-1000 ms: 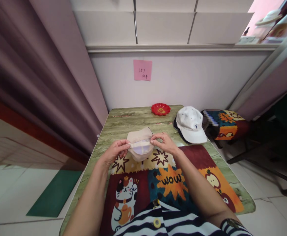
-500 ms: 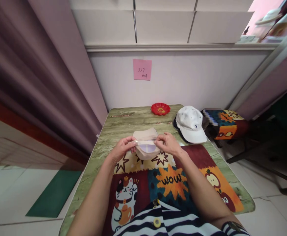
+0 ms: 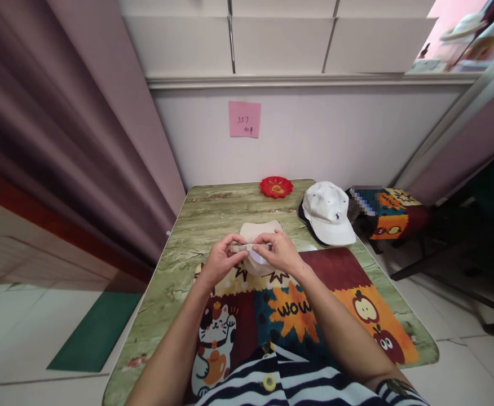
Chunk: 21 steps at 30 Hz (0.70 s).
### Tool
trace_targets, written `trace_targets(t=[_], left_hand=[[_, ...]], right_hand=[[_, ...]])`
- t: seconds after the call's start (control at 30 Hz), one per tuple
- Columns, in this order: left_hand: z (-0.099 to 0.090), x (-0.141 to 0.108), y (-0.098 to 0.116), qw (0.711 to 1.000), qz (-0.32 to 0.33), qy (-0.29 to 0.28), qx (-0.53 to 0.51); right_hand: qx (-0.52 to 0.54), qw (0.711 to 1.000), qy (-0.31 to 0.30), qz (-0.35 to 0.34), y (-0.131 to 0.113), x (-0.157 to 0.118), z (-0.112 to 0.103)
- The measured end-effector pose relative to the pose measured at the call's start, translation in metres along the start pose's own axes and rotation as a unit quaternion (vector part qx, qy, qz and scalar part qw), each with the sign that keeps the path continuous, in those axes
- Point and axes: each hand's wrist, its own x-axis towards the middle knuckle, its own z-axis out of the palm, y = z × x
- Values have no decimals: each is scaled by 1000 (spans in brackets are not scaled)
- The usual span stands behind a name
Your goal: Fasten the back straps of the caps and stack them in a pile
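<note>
A pale beige cap (image 3: pixel 260 230) is upside down over the back edge of the patterned mat, its brim pointing away from me and its light inside facing up. My left hand (image 3: pixel 225 255) pinches the strap at the near side of the cap between thumb and fingers. Close beside it, my right hand (image 3: pixel 276 250) pinches the same band, the two thumbs almost meeting. The fingers cover much of the strap, so its fastening cannot be made out. To the right a white cap (image 3: pixel 328 210) rests on top of a dark cap (image 3: pixel 310 230).
A red scalloped dish (image 3: pixel 276 187) stands at the table's back edge. The colourful mat (image 3: pixel 327 265) lies on the wood-patterned table (image 3: pixel 217 214). A stool with a matching cover (image 3: pixel 393 217) is beyond the right edge. A pink note (image 3: pixel 245 119) is stuck on the wall.
My hands have come closer together along the strap of the beige cap. The cap has shifted slightly to the right and turned a little.
</note>
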Motion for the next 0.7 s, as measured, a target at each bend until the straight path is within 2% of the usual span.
trace_targets(t=[0.17,0.3,0.7], left_hand=[[-2,0,2,979,100,29,174],[-2,2,2,964,151,21,216],[-2,-1,2,969,139,22,204]], right_hand=[[15,1000,0,4,0,2,0],[16,1000,-2,10,2,2,1],[41,998,-14,34,-6,1,0]])
